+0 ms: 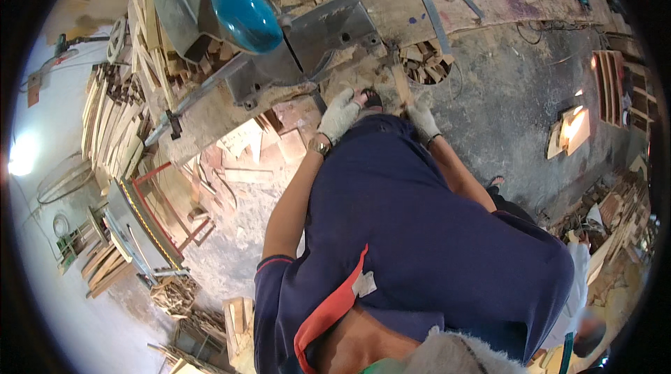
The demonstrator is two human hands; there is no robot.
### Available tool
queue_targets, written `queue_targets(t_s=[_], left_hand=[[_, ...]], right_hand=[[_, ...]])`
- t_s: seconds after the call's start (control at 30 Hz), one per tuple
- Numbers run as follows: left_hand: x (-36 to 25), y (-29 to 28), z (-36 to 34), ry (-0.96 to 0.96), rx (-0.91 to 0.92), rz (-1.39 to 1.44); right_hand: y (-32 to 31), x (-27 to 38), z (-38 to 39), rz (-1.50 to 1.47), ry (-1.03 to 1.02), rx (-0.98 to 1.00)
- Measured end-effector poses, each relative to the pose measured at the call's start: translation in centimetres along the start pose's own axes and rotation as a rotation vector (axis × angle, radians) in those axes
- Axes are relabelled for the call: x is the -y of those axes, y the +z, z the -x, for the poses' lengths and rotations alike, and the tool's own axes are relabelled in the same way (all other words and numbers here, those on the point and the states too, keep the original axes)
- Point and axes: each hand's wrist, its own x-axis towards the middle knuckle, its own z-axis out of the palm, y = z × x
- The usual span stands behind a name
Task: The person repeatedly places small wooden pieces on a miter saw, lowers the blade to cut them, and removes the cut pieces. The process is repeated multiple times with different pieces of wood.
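My right hand (423, 121), in a pale work glove, is closed on the lower end of a short wooden strip (402, 86) that points away from me. My left hand (338, 117), gloved too, is near the front of the bench, with its fingers stretched forward and nothing visible in them. Beyond the left hand stands a saw with a glossy blue housing (244, 7). Its grey metal base (325, 35) has a dark slot. The undersides of both hands are hidden.
Long wooden strips (115, 112) are stacked at the left. A round container of wood offcuts (428, 66) sits beyond my right hand. A metal straightedge (426, 3) lies on the bench. A red-framed stand (168, 203) is on the left, and scrap wood (615, 217) is heaped at the right.
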Motion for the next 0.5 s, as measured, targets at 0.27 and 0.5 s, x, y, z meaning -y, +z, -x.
queue_targets(t_s=[0.27,0.5], left_hand=[[1.0,0.1,-0.3,-0.086,0.114,-0.063],[1.6,0.1,-0.9,-0.029,0.054,-0.001]], right_hand=[[-4.1,12.7,2.1,-0.403,-0.743,-0.098],[-0.5,-5.8,-3.7,-0.478,0.514,0.33]])
